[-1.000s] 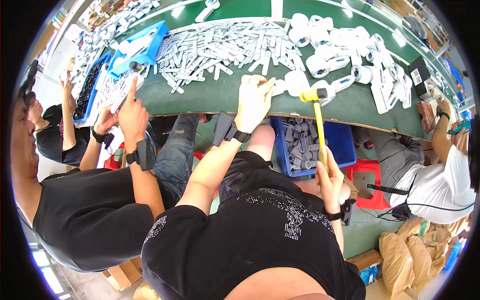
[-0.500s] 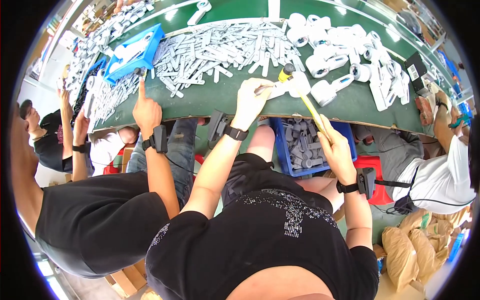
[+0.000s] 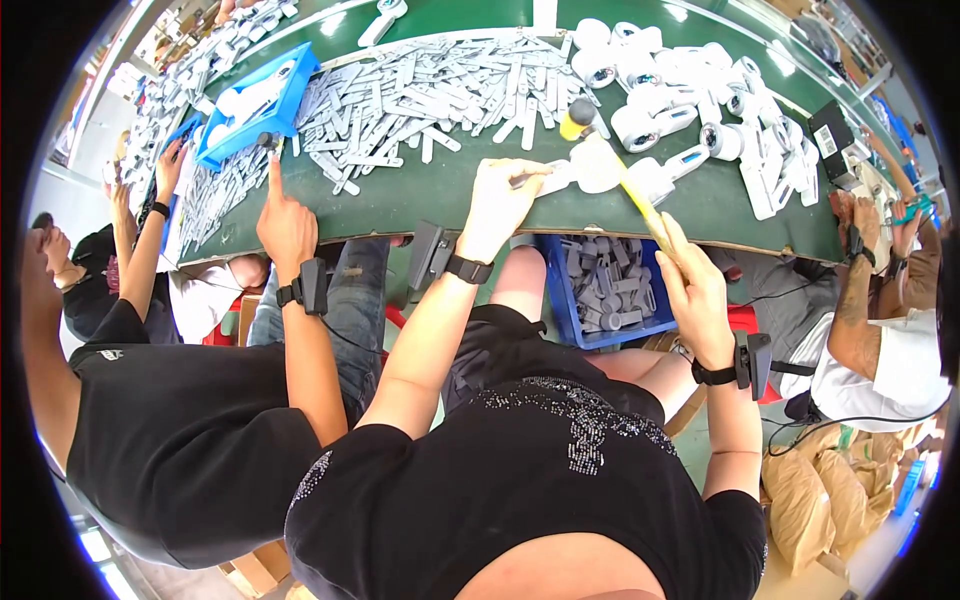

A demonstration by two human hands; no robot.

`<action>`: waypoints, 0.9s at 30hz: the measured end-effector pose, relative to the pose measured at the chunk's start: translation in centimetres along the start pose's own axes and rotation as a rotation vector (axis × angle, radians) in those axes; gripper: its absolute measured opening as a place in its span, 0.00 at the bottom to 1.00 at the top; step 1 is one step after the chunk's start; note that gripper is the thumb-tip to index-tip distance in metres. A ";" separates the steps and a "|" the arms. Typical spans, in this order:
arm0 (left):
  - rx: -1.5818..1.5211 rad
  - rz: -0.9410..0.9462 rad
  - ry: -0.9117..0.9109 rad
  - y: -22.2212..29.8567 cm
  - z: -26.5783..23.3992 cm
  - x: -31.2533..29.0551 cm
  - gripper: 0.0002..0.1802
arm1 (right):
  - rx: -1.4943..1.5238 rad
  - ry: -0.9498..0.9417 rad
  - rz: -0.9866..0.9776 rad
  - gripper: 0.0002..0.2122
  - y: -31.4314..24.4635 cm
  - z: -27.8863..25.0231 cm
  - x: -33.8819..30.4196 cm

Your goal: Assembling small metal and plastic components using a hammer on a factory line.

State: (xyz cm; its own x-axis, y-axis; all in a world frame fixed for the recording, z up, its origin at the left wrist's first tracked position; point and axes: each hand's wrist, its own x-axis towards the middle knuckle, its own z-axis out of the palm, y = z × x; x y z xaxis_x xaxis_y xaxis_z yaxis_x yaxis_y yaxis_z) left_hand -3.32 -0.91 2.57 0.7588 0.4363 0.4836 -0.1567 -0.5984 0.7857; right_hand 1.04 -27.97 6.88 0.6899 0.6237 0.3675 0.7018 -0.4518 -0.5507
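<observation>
Green worktable strewn with grey plastic strips; left hand pinching perhaps a small part, right hand clenched on yellow-handled mallet.

A long green counter curves across the top, glossy with streaks of overhead light. Blue bins sit on it and one blue crate hangs below its edge. The floor is pale green (brown sacks slump there, at right).

Bright overhead light; fisheye-bent edges; black corners
</observation>
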 end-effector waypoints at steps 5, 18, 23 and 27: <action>-0.052 0.030 0.002 0.0 -0.3 0.6 0.06 | -0.005 -0.051 0.012 0.21 -0.5 -0.1 0.2; 0.126 0.021 0.021 -1.7 -1.6 -0.6 0.13 | 0.190 0.114 -0.105 0.22 -2.2 1.0 -0.9; 0.079 0.041 0.079 -2.4 -1.5 -0.8 0.13 | 0.072 -0.042 -0.065 0.22 -2.4 1.3 -0.6; 0.045 -0.095 0.025 -3.0 -1.6 -0.9 0.15 | 0.175 -0.069 -0.050 0.22 -2.7 2.1 -0.7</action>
State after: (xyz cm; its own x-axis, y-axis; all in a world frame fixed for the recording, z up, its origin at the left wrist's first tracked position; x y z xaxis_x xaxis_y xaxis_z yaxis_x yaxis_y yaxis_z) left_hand -4.49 1.58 0.40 0.7530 0.5083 0.4179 -0.0559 -0.5834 0.8103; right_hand -1.67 -25.86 6.52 0.6373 0.6872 0.3488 0.6890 -0.3055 -0.6572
